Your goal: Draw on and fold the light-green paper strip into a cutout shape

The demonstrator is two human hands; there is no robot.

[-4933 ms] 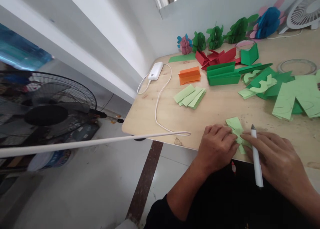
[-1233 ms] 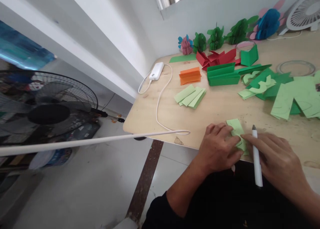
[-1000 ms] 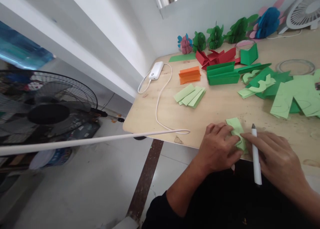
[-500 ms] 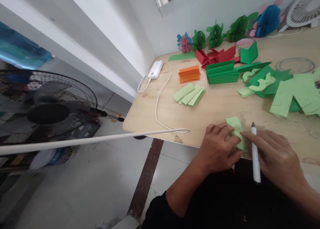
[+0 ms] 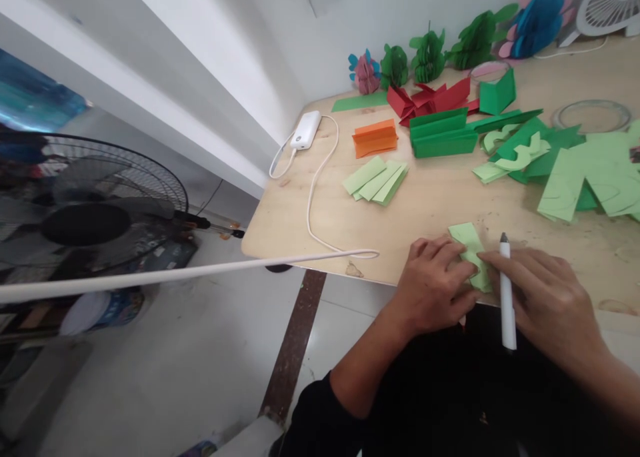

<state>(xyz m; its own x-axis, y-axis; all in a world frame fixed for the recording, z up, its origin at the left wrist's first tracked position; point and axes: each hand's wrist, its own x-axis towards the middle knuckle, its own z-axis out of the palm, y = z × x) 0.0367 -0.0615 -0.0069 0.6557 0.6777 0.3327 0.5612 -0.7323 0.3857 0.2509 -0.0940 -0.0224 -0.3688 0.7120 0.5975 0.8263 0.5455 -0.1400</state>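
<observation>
I see the pale green paper (image 5: 464,233) on the bench (image 5: 290,220), near its front edge. It looks light and soft, so I would hold it by its sides. The left hand (image 5: 434,285) is on it; I cannot tell if its grip pinches or just presses. The right hand (image 5: 547,294) has a white pen (image 5: 507,304) in its grip, one finger touching the paper. Green strips (image 5: 376,181) lie farther off.

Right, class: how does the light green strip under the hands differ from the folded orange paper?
The light green strip lies nearly flat; the orange paper shows raised folds. Fingers touch the light green strip; none touch the orange paper. The light green strip is near the table's front edge, the orange paper farther back. Both are paper.
</observation>
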